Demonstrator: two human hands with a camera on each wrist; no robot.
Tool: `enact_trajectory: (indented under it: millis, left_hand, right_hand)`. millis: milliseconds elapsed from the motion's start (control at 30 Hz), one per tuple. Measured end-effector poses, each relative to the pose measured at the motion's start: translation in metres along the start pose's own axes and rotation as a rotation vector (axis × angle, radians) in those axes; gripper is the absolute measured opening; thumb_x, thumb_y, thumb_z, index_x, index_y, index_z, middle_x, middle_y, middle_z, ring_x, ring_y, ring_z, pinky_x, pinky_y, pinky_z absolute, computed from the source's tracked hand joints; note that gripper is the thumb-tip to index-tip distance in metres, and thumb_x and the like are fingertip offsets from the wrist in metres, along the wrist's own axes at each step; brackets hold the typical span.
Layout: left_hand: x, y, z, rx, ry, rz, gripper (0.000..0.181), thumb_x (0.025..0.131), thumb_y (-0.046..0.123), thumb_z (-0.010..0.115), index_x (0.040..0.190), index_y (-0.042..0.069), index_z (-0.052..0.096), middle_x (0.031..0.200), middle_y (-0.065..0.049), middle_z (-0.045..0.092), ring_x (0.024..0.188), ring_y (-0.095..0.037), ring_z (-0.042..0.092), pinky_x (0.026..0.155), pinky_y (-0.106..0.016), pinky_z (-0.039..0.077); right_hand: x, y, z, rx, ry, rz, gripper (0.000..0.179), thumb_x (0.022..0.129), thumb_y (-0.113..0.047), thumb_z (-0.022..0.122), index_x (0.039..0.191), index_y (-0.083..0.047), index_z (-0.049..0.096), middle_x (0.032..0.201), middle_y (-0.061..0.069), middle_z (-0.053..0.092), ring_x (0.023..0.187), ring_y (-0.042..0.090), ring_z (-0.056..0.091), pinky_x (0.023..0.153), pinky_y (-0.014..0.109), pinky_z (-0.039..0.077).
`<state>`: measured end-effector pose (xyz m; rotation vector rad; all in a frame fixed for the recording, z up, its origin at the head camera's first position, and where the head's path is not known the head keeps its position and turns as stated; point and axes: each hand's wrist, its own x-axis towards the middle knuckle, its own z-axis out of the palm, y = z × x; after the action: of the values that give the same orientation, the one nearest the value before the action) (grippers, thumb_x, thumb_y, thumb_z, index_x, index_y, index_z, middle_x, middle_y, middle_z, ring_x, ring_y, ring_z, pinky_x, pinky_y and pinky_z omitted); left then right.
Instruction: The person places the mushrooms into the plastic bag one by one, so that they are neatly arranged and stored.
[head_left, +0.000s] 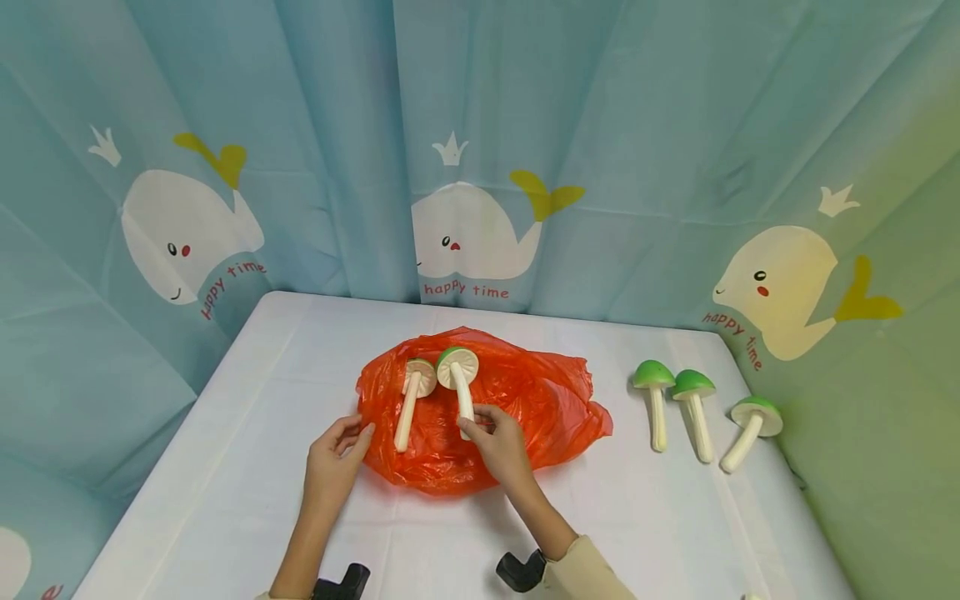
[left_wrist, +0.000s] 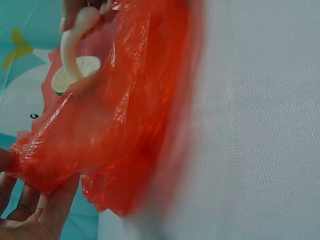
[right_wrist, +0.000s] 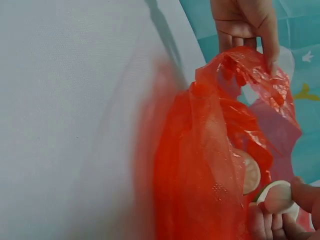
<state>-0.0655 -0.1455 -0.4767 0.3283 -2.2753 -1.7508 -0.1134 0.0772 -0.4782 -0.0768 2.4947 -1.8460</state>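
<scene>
A crumpled red plastic bag (head_left: 540, 408) lies on the white table, its mouth spread. One toy mushroom with a green cap (head_left: 408, 412) lies at the bag's left part. My right hand (head_left: 498, 442) holds a second green-capped mushroom (head_left: 459, 371) by its pale stem, over the bag, cap pointing away. At the bag's left edge is my left hand (head_left: 337, 458); in the left wrist view its thumb and fingers pinch the red film (left_wrist: 100, 135). The right wrist view shows the stem end (right_wrist: 277, 197) between thumb and fingers, and another mushroom's cap (right_wrist: 250, 172) behind the film.
Three more green-capped mushrooms stand apart on the right of the table (head_left: 600, 517): a left one (head_left: 656, 400), a middle one (head_left: 697, 412) and a right one (head_left: 750, 429). A blue curtain (head_left: 330, 108) with printed whales encloses the table's back and sides.
</scene>
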Motion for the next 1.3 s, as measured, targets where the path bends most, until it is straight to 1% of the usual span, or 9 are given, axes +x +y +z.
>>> enact_trajectory:
  millis: [300,467,600,867,933,1000,1167,1233,1300]
  left_hand:
    - [-0.001,0.0,-0.001,0.015,0.0,-0.003,0.026,0.089,0.01,0.065,0.111,-0.005,0.063,0.102,-0.017,0.063,0.082,-0.007,0.06,0.071,-0.012,0.049]
    - [-0.001,0.0,-0.001,0.021,0.001,0.009,0.027,0.09,0.011,0.065,0.111,-0.005,0.063,0.101,-0.017,0.062,0.084,-0.011,0.061,0.071,-0.011,0.049]
    - [-0.001,0.0,-0.001,0.022,-0.005,0.016,0.027,0.09,0.011,0.065,0.111,-0.005,0.063,0.102,-0.017,0.063,0.084,-0.011,0.061,0.071,-0.011,0.049]
    - [-0.002,-0.003,0.001,-0.007,-0.004,0.003,0.025,0.088,0.009,0.066,0.11,-0.004,0.064,0.1,-0.016,0.063,0.081,-0.008,0.06,0.069,-0.013,0.05]
    - [-0.002,-0.003,0.001,-0.01,-0.002,0.005,0.025,0.088,0.009,0.066,0.11,-0.004,0.064,0.1,-0.016,0.063,0.081,-0.008,0.06,0.07,-0.013,0.05]
    - [-0.001,-0.004,0.001,-0.012,-0.002,0.01,0.025,0.088,0.009,0.066,0.11,-0.005,0.063,0.1,-0.016,0.063,0.081,-0.007,0.06,0.07,-0.013,0.05]
    - [-0.001,-0.004,0.002,-0.019,-0.004,0.027,0.025,0.089,0.007,0.065,0.109,-0.006,0.063,0.099,-0.017,0.063,0.081,-0.007,0.06,0.07,-0.013,0.049]
    - [-0.001,-0.005,0.002,-0.022,-0.004,0.034,0.025,0.089,0.007,0.065,0.109,-0.006,0.063,0.099,-0.017,0.063,0.081,-0.008,0.06,0.071,-0.012,0.049]
    - [-0.001,-0.004,0.002,-0.032,-0.005,0.034,0.025,0.089,0.007,0.065,0.109,-0.006,0.063,0.099,-0.017,0.062,0.081,-0.007,0.059,0.071,-0.012,0.049]
  right_hand:
    - [0.006,0.006,0.012,-0.03,0.058,0.051,0.034,0.084,-0.017,0.073,0.105,0.008,0.063,0.082,0.007,0.061,0.069,0.015,0.06,0.056,0.023,0.048]
    - [0.005,0.008,0.017,-0.053,0.028,0.081,0.034,0.084,-0.016,0.073,0.104,0.008,0.062,0.08,0.006,0.06,0.066,0.013,0.059,0.054,0.023,0.046]
    - [0.004,0.01,0.02,-0.033,0.005,0.117,0.031,0.084,-0.014,0.072,0.103,0.008,0.061,0.079,0.005,0.059,0.065,0.013,0.058,0.053,0.022,0.046]
    - [0.002,0.017,0.027,0.036,-0.046,0.164,0.033,0.083,-0.012,0.072,0.104,0.011,0.059,0.077,0.006,0.058,0.063,0.012,0.057,0.053,0.021,0.048]
    - [0.002,0.017,0.029,0.026,-0.054,0.156,0.032,0.083,-0.011,0.073,0.102,0.01,0.06,0.075,0.005,0.057,0.062,0.011,0.055,0.052,0.019,0.047]
    - [0.001,0.018,0.03,-0.001,-0.058,0.131,0.03,0.082,-0.011,0.073,0.099,0.01,0.06,0.073,0.004,0.057,0.06,0.01,0.055,0.05,0.019,0.045]
    - [-0.001,0.019,0.033,-0.068,-0.068,0.071,0.025,0.081,-0.01,0.075,0.092,0.007,0.06,0.069,0.002,0.059,0.058,0.01,0.058,0.048,0.018,0.044]
    - [-0.002,0.019,0.033,-0.088,-0.062,0.065,0.025,0.081,-0.011,0.075,0.091,0.006,0.06,0.069,0.002,0.059,0.058,0.011,0.058,0.048,0.018,0.044]
    - [-0.002,0.019,0.033,-0.125,-0.046,0.054,0.025,0.08,-0.012,0.075,0.09,0.005,0.06,0.07,0.001,0.058,0.058,0.01,0.056,0.047,0.019,0.043]
